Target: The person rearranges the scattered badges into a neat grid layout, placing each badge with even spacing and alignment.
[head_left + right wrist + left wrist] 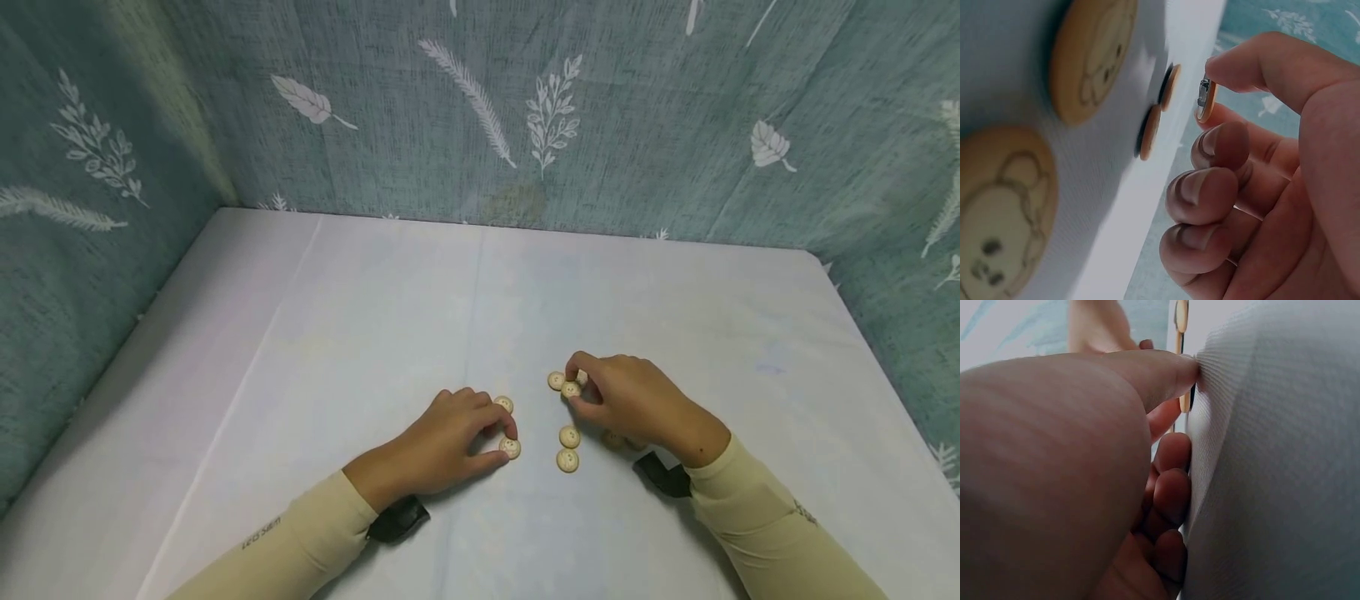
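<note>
Small round wooden pin badges printed with a bear face lie on the white cloth. My right hand [633,400] pinches one pin badge [1210,103] by its edges between thumb and index finger; a metal clasp shows on its back, and the other fingers are curled in. To the left, my left hand [457,442] rests low on the cloth, thumb and index finger closed around the edges of another pin badge [510,448]. Just beyond that one lies a further badge [503,404], close by the left index finger.
Two badges [567,460] sit in a short column between the hands. Another badge [556,380] lies left of the right fingertips. More badges [1004,212] lie under the right wrist. A leaf-patterned green curtain [420,125] stands behind the white-covered table [360,292].
</note>
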